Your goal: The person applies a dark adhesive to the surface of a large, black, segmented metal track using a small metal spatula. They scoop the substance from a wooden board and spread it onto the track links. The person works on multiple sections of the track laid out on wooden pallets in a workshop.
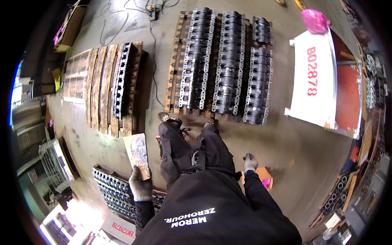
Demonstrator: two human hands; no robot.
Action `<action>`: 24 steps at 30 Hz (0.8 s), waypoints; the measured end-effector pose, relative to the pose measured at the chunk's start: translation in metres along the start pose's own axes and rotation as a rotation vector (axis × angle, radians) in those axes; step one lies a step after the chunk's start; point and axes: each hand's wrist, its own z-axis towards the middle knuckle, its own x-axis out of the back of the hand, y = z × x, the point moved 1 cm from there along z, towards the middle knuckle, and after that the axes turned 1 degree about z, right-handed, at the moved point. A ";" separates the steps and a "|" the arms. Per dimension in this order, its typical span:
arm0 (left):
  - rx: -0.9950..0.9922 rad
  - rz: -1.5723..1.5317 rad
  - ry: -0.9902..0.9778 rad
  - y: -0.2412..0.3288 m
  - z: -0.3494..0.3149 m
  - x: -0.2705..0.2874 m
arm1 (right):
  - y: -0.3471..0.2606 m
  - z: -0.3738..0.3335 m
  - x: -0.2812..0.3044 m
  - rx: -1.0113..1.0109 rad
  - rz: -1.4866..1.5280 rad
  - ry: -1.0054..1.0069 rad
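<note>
My left hand [141, 185], in a light knit glove, is closed round the near end of a flat tan board [136, 155] with a silvery, crumpled-looking patch on its face. My right hand [250, 163], gloved too, is curled shut to the right of my legs. A small bit shows at its fingertips, too small to name. Just behind that hand is an open cardboard box [264, 174] with pink material in it. Ahead of my feet, long rows of black segmented metal track links [228, 61] lie on a wooden pallet [173, 61].
On the left, another wooden pallet [98, 90] bears one row of black links [122, 81]. More links [112, 188] are stacked beside my left arm. A white-sided crate [312, 81] with a pink bag [315, 21] on it stands at right. A dark cable [154, 61] crosses the floor.
</note>
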 end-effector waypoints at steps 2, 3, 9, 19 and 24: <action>-0.050 0.076 -0.030 -0.001 0.000 -0.001 | -0.002 0.010 0.000 0.026 0.032 -0.009; -0.033 0.043 -0.025 0.002 0.002 0.001 | -0.006 0.011 -0.003 0.018 0.031 -0.012; 0.012 -0.041 -0.067 0.018 0.024 0.021 | -0.047 -0.007 -0.024 0.041 -0.066 0.003; 0.099 -0.049 -0.082 0.092 0.131 0.051 | -0.118 -0.062 -0.106 0.097 -0.055 0.131; 0.101 0.020 -0.125 0.164 0.192 0.048 | -0.144 -0.111 -0.165 0.215 -0.124 0.197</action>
